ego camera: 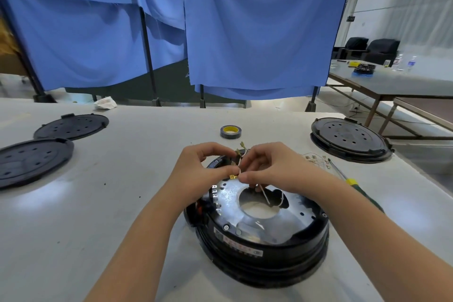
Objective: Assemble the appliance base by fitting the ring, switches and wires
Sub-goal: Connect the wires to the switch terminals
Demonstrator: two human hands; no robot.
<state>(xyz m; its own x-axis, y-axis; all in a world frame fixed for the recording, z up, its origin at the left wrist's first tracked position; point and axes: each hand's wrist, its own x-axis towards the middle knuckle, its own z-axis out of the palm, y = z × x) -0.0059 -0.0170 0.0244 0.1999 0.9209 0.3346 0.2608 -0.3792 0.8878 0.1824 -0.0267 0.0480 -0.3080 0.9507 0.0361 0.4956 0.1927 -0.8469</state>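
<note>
I see both forearms reaching in from 6 o'clock, meeting above the far rim of the appliance base (257, 233), which sits on the white bench (98, 203). My left hand (196, 169) curls its fingers and pinches a brass wire terminal (232, 176); my right hand (272, 169) pinches the white wire (266, 196) running into the base's central opening. A screwdriver (353, 184) lies at 3 o'clock, a tape roll (231, 131) at 12, black covers (71, 126) at 10.

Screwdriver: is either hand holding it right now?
No. The screwdriver lies on the table beside the base; both hands pinch wires.
</note>
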